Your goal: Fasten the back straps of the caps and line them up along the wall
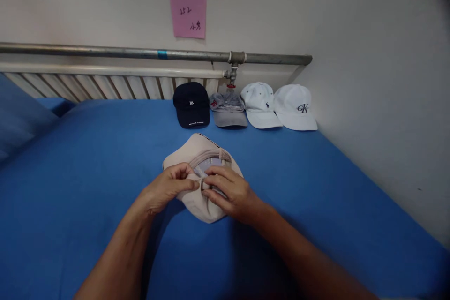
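A beige baseball cap (208, 209) lies tilted on the blue sheet, its brim pointing away to the upper left and its inside partly showing. My left hand (167, 187) pinches the fabric at the cap's back edge. Between my two hands sits a small metal buckle (202, 184) on the back strap. My right hand (230, 192) has thumb and fingers closed at the strap just right of the buckle. The fingers cover part of the strap and the opening.
Behind, in a row, stand a black cap (191, 103), a grey cap (229, 110), a white cap with a small logo (260, 105) and another white cap (294, 107). A radiator (119, 85), pipe (116, 51) and red-handled valve (231, 85) line the wall. The blue sheet (87, 187) covers the surface.
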Available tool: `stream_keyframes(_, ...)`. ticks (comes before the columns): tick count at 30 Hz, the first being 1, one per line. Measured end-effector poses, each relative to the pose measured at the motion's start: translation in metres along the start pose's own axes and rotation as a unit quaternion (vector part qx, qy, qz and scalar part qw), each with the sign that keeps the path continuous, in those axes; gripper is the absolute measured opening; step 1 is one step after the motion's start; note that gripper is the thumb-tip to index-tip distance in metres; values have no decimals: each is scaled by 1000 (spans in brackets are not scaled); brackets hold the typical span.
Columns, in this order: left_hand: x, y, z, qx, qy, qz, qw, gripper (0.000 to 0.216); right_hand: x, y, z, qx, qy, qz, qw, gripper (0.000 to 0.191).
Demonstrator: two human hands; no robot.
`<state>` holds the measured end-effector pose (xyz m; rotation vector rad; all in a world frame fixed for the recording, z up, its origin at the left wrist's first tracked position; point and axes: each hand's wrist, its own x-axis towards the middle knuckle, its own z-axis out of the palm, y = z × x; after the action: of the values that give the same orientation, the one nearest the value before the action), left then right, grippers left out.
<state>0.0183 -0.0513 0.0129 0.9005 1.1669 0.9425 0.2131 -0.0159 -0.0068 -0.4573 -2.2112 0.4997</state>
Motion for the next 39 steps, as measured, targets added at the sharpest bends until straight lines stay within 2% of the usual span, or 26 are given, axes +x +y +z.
stream_keyframes(5, 0, 0, 0, -7, -11, 3, 1000, 32, 0, 2, -1, 92, 14, 106, 990, 13)
stream_keyframes(10, -1, 1, 1, 5, -33, 19, 999, 31, 3, 0, 1, 143, -23, 190, 971, 23)
stream_keyframes(14, -2, 2, 1, 5, -35, 21, 999, 29, 5, -3, 3, 172, -21, 251, 952, 22)
stream_keyframes(20, -2, 2, -1, -2, -14, 25, 1000, 28, 10, -5, -7, 233, -44, 297, 925, 9)
stream_keyframes(23, 0, -1, 0, 0, -1, 38, 999, 27, 12, -5, -12, 270, -70, 319, 906, 9)
stream_keyframes(25, 1, -4, 1, 14, 13, 47, 999, 25, 12, -6, -12, 282, -87, 326, 898, 10)
stream_keyframes(28, 3, -7, 2, 34, 32, 56, 997, 24, 12, -7, -11, 251, -69, 319, 911, 10)
stream_keyframes(31, 3, -8, 0, 14, 8, 62, 998, 21, 10, -6, -11, 224, -46, 285, 931, 10)
stream_keyframes(34, 3, -7, -3, 15, 0, 111, 994, 27, 9, -5, -13, 208, -29, 256, 944, 15)
stream_keyframes(37, 0, -6, -2, 109, 18, 186, 976, 19, 8, -5, -16, 171, 23, 213, 962, 13)
stream_keyframes(39, -2, -4, -1, 174, 7, 193, 966, 16, 7, -6, -18, 147, 44, 170, 973, 14)
